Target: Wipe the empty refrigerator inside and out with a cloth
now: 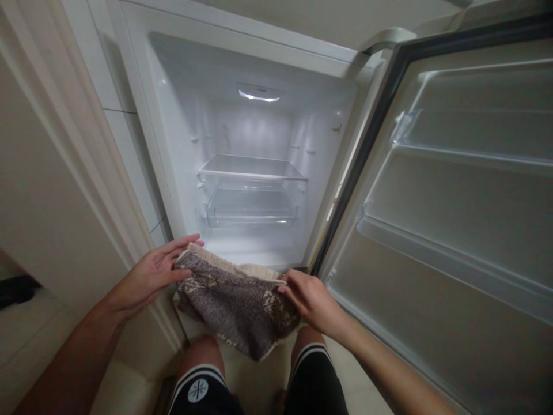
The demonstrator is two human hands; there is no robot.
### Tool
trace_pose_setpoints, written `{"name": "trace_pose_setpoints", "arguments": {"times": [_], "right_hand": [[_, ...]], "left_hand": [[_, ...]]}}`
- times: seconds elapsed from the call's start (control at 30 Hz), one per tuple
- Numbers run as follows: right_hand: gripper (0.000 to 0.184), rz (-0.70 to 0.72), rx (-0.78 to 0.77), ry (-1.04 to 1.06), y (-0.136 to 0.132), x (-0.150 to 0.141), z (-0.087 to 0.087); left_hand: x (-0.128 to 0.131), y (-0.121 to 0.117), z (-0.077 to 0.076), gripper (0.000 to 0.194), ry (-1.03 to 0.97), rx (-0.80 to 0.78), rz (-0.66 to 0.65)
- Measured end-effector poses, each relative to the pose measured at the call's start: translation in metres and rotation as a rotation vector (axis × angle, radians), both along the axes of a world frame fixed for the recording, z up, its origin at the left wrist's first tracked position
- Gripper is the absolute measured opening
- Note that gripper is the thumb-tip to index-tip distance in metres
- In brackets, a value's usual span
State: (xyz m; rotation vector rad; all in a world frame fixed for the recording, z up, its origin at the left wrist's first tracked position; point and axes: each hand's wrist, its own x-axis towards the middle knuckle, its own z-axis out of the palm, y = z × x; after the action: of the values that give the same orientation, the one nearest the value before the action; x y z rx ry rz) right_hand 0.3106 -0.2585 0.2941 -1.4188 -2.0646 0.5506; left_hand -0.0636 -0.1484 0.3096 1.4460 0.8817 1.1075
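- Two bare hands are holding up one brown-grey patterned cloth [242, 305] in front of the open refrigerator [177, 132], just before its lower front edge.
- Left hand [151, 274]: gripping lightly; the thumb is lying on the cloth's near face, and the outstretched fingers are reaching behind its corner toward the refrigerator.
- Right hand [309, 297]: pinching the opposite upper corner, nearer the refrigerator's hinge side; its fingers are curling in.
- Cloth: hanging between the hands; a pale reverse is showing along the upper edge, and the lower edge is sagging to a blunt point above the floor.
- Markings: a lit lamp [259, 92] on the refrigerator's ceiling is bearing a dark mark, too small to read. Facing the refrigerator, black shorts [315, 380] are showing white bands and a round white patch [197, 391] with crossing lines.
- Edges inside the refrigerator: a glass shelf [254, 167] is spanning the width; a clear tray [253, 213] is sitting below it. Open room is extending from shelf up to lamp.
- Hinge side of the refrigerator: the door [458, 230] is standing wide open, a dark gasket [367, 135] lining its edge and clear bins [432, 253] projecting inward.
- Opposite side: a beige panel [73, 144] is standing close by the refrigerator, narrowing the left arm's room.
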Motion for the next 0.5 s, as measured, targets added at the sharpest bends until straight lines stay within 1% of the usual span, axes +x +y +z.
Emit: {"name": "trace_pose_setpoints", "arguments": {"times": [0.1,0.17,0.2,0.27,0.33,0.4,0.5], "right_hand": [[0.033,-0.049,0.019,-0.035,-0.002,0.007,0.001],[0.035,-0.076,0.0,-0.037,-0.003,0.013,0.002],[0.037,-0.067,-0.022,-0.023,-0.004,0.017,0.004],[0.044,0.007,-0.1,0.043,-0.005,0.025,0.007],[0.048,0.098,-0.179,0.119,-0.006,0.032,0.011],[0.044,0.111,-0.183,0.134,-0.008,0.037,0.014],[0.036,0.05,-0.081,0.072,-0.01,0.04,0.015]], "left_hand": [[0.011,-0.003,-0.003,0.06,0.052,-0.066,0.001],[0.015,-0.004,-0.002,0.051,0.044,-0.042,0.054],[0.017,-0.004,0.0,0.047,0.012,-0.026,0.088],[0.018,-0.003,0.005,0.044,-0.068,-0.007,0.149],[0.018,-0.002,0.012,0.047,-0.107,0.013,0.175],[0.017,-0.001,0.018,0.045,-0.037,0.052,0.153],[0.014,0.002,0.023,0.04,0.131,0.111,0.114]]}}
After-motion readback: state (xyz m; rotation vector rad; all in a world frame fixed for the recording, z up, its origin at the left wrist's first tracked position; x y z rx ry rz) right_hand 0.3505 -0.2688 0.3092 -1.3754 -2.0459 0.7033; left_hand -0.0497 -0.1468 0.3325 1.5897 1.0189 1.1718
